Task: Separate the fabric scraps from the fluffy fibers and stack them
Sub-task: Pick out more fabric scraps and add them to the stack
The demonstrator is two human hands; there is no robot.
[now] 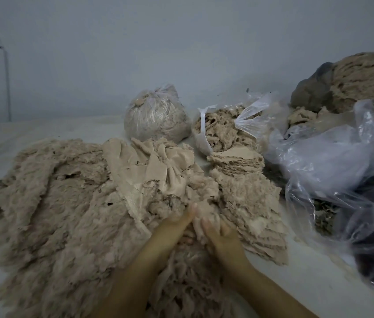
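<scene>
- Left hand (pixel 177 226) and right hand (pixel 218 232) both buried in beige fluffy fibers (pixel 55 214) at centre; apparently pinching one clump (pixel 201 211) between them, though blurred.
- Fabric scraps (pixel 158 171) heaped just behind the hands; stacked scraps (pixel 236 165) to the right, leaning on an open bag (pixel 222 129).
- Risk: fibers clinging to a pulled scrap, contaminating the stack; same colour, dim light.
- Risk: leaning stack toppling if nudged.
- Count: two hands, one tied bag (pixel 156 115), one open bag, loose plastic sheeting (pixel 330 157).

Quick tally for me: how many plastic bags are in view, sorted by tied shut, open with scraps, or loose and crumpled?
Tied shut clear bag: 1
Open clear bag of scraps: 1
Loose crumpled clear bag: 1
Dark bag around the far right heap: 1
Total: 4
</scene>
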